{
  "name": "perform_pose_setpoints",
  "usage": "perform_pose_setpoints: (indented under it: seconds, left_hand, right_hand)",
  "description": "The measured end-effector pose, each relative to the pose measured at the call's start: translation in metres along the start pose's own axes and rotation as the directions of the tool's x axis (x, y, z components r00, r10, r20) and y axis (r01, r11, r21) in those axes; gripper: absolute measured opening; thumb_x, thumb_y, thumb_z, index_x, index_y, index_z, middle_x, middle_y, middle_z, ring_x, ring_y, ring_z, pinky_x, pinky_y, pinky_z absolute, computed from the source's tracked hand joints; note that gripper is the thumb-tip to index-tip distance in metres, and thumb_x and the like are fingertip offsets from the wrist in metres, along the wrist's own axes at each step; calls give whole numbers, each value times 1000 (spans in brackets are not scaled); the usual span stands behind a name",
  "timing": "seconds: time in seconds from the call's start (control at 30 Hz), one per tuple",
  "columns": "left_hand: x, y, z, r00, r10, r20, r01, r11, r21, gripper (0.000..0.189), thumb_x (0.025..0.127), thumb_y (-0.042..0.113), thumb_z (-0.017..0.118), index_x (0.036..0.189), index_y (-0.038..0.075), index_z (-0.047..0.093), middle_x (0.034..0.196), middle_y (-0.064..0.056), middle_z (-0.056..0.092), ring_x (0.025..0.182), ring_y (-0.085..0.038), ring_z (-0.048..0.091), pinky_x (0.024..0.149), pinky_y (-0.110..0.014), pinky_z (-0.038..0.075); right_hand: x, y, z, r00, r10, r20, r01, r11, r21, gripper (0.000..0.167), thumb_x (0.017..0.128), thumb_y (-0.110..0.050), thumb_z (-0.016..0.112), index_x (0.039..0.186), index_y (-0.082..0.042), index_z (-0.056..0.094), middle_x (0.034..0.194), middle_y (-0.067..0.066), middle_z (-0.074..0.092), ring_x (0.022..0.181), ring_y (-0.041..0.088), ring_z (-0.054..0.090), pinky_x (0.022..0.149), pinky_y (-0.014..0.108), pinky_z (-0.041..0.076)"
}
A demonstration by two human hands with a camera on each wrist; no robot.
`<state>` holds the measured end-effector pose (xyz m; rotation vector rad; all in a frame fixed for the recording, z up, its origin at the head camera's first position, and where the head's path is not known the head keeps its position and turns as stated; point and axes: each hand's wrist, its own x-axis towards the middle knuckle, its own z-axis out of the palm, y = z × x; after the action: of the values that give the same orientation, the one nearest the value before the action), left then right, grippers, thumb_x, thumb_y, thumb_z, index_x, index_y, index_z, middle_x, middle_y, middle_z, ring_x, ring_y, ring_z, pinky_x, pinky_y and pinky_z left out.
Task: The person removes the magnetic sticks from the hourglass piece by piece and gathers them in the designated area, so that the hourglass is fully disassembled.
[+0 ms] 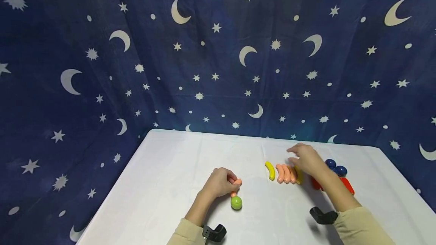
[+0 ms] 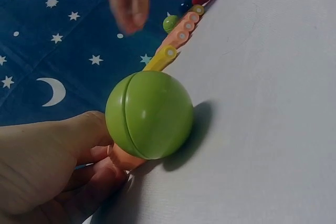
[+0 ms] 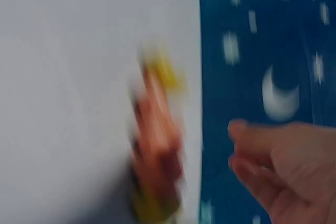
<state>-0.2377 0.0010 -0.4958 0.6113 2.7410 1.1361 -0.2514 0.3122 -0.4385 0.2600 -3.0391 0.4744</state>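
Observation:
My left hand point(image 1: 221, 182) pinches an orange-pink toy sausage point(image 1: 238, 182) on the white table, left of the row. Right at the sausage's near end sits a green ball point(image 1: 236, 202) with a groove around it; in the left wrist view this ball point(image 2: 152, 114) covers part of the sausage. My right hand point(image 1: 306, 160) hovers above the row's right end, fingers apart, nothing between them. Below it lie several sausages point(image 1: 286, 174) side by side, with a yellow toy banana point(image 1: 270, 171) on their left and another yellow piece point(image 1: 299, 176) partly hidden on their right. The right wrist view is blurred.
Dark blue balls point(image 1: 340, 171) and red pieces point(image 1: 347, 186) lie beyond the right forearm, partly covered by it. A second green ball point(image 2: 170, 23) shows behind the row in the left wrist view. A blue star-and-moon cloth point(image 1: 218, 59) hangs behind the table point(image 1: 163, 184).

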Motion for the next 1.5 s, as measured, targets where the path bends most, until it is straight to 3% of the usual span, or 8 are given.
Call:
perform_pose_setpoints:
  seconds: [0.2,0.33,0.57,0.73,1.03,1.13,1.3,1.5]
  left_hand:
    - [-2,-2,-3,1000,16,-15,-16,1000,18,16,76,29,77,77,14,71,62,12,58,57,0,48,54,-18,41]
    - [-16,8,-5,999,0,-38,1,999,42,22,78,31,74,68,13,66,55,10,54,50,-2,44,46,-18,37]
    - [-46,36,-9,996,-86,31,83,993,80,43,78,38,74,53,16,46,44,12,37,39,-2,30,35,-15,23]
    - [-56,49,-11,991,-119,53,111,985,128,50,75,37,77,48,18,40,40,12,30,39,-3,27,35,-16,20]
    - [-54,44,-5,989,-144,17,138,972,192,36,67,28,80,51,13,51,46,5,46,42,-9,39,36,-18,30]
    - [-51,42,-5,992,-124,17,118,975,187,31,66,26,79,53,13,54,47,6,48,41,-8,40,36,-17,32]
    - [-48,40,-7,997,-83,9,80,979,188,24,66,21,78,62,12,56,54,7,50,46,-8,43,41,-19,37]
    - [-46,39,-9,998,-69,8,66,983,170,18,64,18,79,67,11,62,57,7,52,48,-7,45,43,-17,38]
  right_hand:
    - [-16,-72,61,952,-305,-3,292,908,302,29,82,-12,73,109,-3,69,100,7,68,92,22,67,77,31,56]
    - [-23,-92,86,936,-350,-31,340,878,336,29,80,-13,74,109,-8,69,100,1,68,90,16,65,77,27,54]
    - [-19,-101,99,912,-403,-70,396,826,402,27,79,-10,75,105,-10,70,100,-3,67,89,8,63,77,24,53]
    - [-18,-106,103,918,-394,-51,381,837,392,20,80,-14,74,100,-15,71,96,-10,67,84,2,59,76,22,51]
    - [-23,-109,101,942,-307,-134,330,917,223,15,73,-16,80,85,-18,71,85,-12,64,76,1,57,69,21,50]
    - [-25,-111,100,919,-364,-149,384,913,139,18,72,-15,81,87,-16,71,88,-10,64,81,5,59,73,25,51]
    - [-27,-111,100,851,-504,-148,520,848,102,20,77,-14,76,96,-16,73,97,-10,66,94,8,61,83,28,51]
    - [-28,-110,102,861,-479,-171,494,867,61,15,74,-21,79,89,-21,75,90,-16,64,87,2,60,75,24,52]
